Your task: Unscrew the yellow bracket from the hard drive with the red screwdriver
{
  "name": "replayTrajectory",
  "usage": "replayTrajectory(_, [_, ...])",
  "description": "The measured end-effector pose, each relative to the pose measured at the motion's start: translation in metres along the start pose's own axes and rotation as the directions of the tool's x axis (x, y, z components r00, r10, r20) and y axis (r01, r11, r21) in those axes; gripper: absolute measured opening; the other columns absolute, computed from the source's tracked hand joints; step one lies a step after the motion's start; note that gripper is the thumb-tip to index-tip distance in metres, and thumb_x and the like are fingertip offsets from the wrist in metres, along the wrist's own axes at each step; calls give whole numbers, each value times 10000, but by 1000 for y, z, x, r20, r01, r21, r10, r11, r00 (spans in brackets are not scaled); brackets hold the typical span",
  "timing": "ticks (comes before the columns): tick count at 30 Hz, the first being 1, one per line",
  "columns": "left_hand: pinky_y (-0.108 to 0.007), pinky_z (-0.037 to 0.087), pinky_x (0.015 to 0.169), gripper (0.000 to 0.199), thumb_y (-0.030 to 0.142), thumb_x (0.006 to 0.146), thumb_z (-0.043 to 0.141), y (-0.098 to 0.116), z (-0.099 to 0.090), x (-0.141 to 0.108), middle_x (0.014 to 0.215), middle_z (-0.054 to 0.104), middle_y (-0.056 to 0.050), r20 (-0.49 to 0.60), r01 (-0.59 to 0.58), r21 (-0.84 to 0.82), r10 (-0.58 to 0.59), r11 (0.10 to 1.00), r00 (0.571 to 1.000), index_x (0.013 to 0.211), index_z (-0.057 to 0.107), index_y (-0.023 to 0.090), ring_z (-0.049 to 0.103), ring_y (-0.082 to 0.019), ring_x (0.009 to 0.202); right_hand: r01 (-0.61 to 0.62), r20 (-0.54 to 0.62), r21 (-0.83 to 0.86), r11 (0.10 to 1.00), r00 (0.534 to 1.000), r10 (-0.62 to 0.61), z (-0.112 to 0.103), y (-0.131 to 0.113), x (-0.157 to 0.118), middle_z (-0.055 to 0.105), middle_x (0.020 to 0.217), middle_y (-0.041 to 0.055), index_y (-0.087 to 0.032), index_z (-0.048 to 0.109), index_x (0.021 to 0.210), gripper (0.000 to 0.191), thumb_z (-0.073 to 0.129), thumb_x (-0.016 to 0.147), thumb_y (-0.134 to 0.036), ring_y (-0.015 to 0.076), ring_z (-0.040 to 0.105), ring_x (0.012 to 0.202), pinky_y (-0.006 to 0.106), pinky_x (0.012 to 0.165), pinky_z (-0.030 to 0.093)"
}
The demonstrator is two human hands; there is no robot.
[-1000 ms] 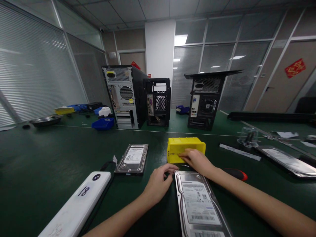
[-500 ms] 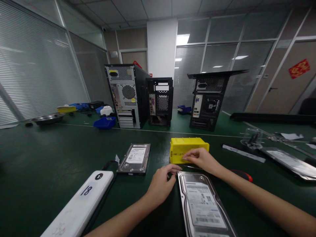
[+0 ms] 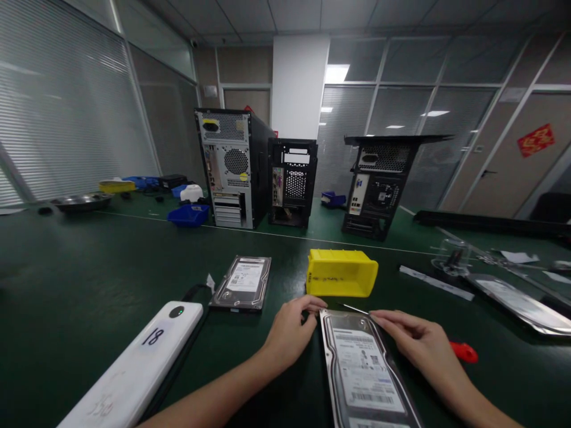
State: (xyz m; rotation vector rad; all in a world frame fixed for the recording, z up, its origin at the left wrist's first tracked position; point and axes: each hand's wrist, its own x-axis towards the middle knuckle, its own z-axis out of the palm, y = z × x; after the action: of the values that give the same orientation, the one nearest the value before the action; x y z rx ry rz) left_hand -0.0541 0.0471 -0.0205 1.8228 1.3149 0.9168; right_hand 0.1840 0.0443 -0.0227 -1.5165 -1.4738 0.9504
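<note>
A silver hard drive (image 3: 368,371) lies label-up in front of me. My left hand (image 3: 294,330) is at its far left corner, fingers curled over the edge and thumb against the side. My right hand (image 3: 414,345) pinches a screwdriver, its thin metal shaft (image 3: 354,308) pointing left across the drive's far end. The red handle (image 3: 464,352) shows behind the hand; the middle is hidden by the fingers. Just beyond stands a yellow bin (image 3: 366,279), its opening facing me, with small screws (image 3: 328,278) in it.
A second hard drive (image 3: 243,282) and a white power bank (image 3: 138,356) marked 18 lie left. Computer cases (image 3: 232,172) stand behind. On the right are a clear cup (image 3: 452,258), a paper strip (image 3: 435,282) and another drive (image 3: 521,303). A blue bin (image 3: 188,216) sits back left.
My right hand has drawn back from the yellow bin to the right and toward me, and now grips the screwdriver, whose handle has shifted. My left hand stays at the drive's corner.
</note>
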Motion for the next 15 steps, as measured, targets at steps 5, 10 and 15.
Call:
replayTrajectory(5, [-247, 442, 793, 338, 64, 780, 442, -1, 1, 2, 1039, 707, -24, -7, -15, -1, 15, 1000, 1000, 1013, 654, 187, 645, -164, 966, -147, 21, 31, 989, 989, 146, 4, 1, 3, 543, 482, -10, -140, 720, 1017, 511, 658, 674, -514, 77, 315, 431, 205, 423, 175])
replayTrajectory(10, [-237, 446, 790, 344, 58, 780, 438, -2, 1, 1, 1049, 706, -25, 11, -20, -17, 20, 1000, 1000, 1020, 649, 186, 643, -160, 983, -78, 15, -3, 997, 997, 78, 2, -2, 5, 660, 662, 51, -142, 745, 944, 455, 667, 660, -489, 95, 385, 497, 216, 438, 240])
replayTrajectory(15, [-246, 451, 801, 343, 58, 777, 443, -1, -1, -1, 1053, 705, -30, 5, -30, -25, 30, 999, 1000, 1019, 652, 180, 642, -166, 989, -102, 17, -41, 994, 995, 102, -1, -4, 6, 529, 472, 8, -130, 744, 974, 518, 649, 645, -518, 83, 293, 423, 224, 409, 155])
